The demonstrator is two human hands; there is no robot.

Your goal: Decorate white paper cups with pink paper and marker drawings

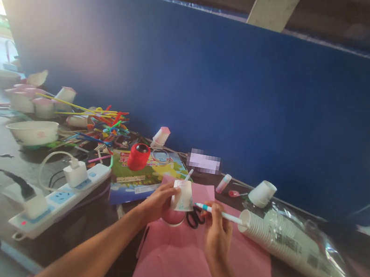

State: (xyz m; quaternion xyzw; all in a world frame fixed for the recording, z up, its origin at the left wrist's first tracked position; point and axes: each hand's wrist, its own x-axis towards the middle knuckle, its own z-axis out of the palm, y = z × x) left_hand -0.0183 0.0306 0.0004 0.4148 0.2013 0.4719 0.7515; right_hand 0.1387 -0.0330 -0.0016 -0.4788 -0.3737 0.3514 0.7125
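Observation:
My left hand (pixel 161 202) is closed on a small white paper cup (pixel 183 196) with faint greenish markings. Between the fingers of my right hand (pixel 216 229) is a white pen (pixel 225 215) with a teal band, its tip pointing left, close to the cup. Under both hands lie pink paper sheets (pixel 185 261). Black-handled scissors (pixel 195 217) rest on the paper between the hands. A round pink-and-white item (pixel 173 217) is partly hidden below the cup.
Stacked paper cups (pixel 261 231) in clear plastic lie right, near an upturned cup (pixel 262 193) and glue stick (pixel 223 183). Left are a power strip (pixel 61 198), white bowl (pixel 32 132) and colourful pipe cleaners (pixel 112 126). A red roll (pixel 138 156) sits on a printed pad (pixel 138 182).

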